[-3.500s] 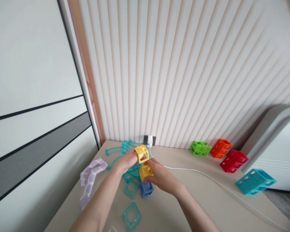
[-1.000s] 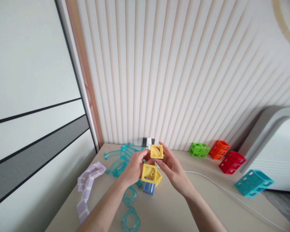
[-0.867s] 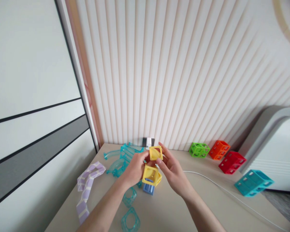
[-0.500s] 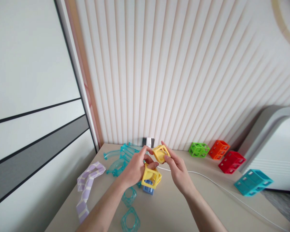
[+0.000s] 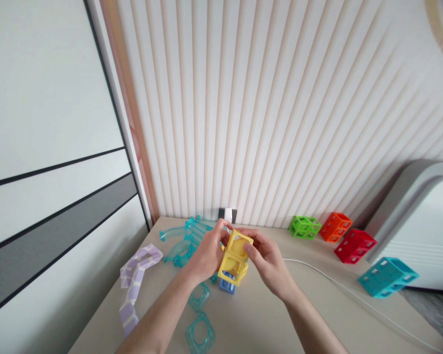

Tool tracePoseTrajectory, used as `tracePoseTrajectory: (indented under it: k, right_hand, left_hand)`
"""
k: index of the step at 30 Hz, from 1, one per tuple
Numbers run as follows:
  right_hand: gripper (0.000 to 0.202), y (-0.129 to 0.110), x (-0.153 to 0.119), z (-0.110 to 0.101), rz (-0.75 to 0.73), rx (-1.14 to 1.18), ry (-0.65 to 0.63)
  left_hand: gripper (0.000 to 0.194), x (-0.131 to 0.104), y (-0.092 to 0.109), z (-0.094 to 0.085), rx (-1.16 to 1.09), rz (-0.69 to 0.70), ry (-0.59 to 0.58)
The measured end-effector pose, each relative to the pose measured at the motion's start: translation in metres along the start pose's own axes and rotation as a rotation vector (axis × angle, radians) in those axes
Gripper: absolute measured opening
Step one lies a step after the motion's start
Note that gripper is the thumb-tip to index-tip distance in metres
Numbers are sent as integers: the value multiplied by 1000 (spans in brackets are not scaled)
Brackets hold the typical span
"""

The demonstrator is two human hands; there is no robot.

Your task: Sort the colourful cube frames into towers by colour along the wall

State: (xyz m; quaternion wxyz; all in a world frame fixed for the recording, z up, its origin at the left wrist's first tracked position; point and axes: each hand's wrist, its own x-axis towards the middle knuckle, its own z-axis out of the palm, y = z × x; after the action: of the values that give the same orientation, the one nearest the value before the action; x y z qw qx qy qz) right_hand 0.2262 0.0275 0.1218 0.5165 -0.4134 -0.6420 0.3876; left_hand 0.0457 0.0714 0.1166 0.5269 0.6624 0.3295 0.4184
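Two yellow open-frame cube blocks are held together between my hands above the table. My left hand (image 5: 208,253) is closed on the lower yellow block (image 5: 232,268) from its left side. With thumb and fingers, my right hand (image 5: 265,255) grips the upper yellow block (image 5: 240,244), which meets the top edge of the lower one. Whether the two are locked together I cannot tell. Just below them a blue block (image 5: 227,285) shows, partly covered by the lower yellow block.
Clear teal tube pieces (image 5: 180,246) lie at the back left, with teal square frames (image 5: 200,334) nearer me. A purple-and-white jointed strip (image 5: 133,285) is at left. Green (image 5: 304,227), orange (image 5: 335,227), red (image 5: 355,245) and teal (image 5: 387,277) blocks stand right, beyond a white cable (image 5: 332,279).
My right hand has brought the upper yellow block down and left against the lower one. Before, the two blocks were slightly apart and the upper one was tilted.
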Motion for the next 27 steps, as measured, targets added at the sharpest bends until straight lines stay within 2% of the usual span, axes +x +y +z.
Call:
tracePoseTrajectory:
  k: [3, 6, 10, 12, 14, 18, 22, 25, 27]
  right_hand:
    - [40, -1, 0, 1, 38, 8, 18]
    - [53, 3, 0, 4, 63, 44, 14]
    - [70, 4, -3, 12, 97, 81, -104]
    - [72, 2, -5, 16, 134, 120, -153]
    - [74, -2, -5, 18, 159, 163, -137]
    - [69, -8, -1, 15, 164, 216, 20]
    - [61, -5, 5, 4, 207, 226, 209]
    - [59, -2, 7, -2, 217, 259, 289]
    - [60, -3, 8, -4, 213, 284, 303]
  left_hand:
    - [47, 0, 2, 0, 36, 62, 53]
    - [51, 1, 1, -1, 60, 128, 173]
    - [45, 1, -5, -2, 84, 228, 328]
    - [46, 1, -8, -1, 79, 262, 365]
    - [47, 2, -9, 1, 72, 273, 378]
    - [50, 2, -6, 5, 91, 226, 361]
    - [51, 0, 2, 6, 157, 233, 246]
    - [37, -1, 6, 3, 185, 286, 146]
    - [23, -1, 7, 2, 224, 310, 128]
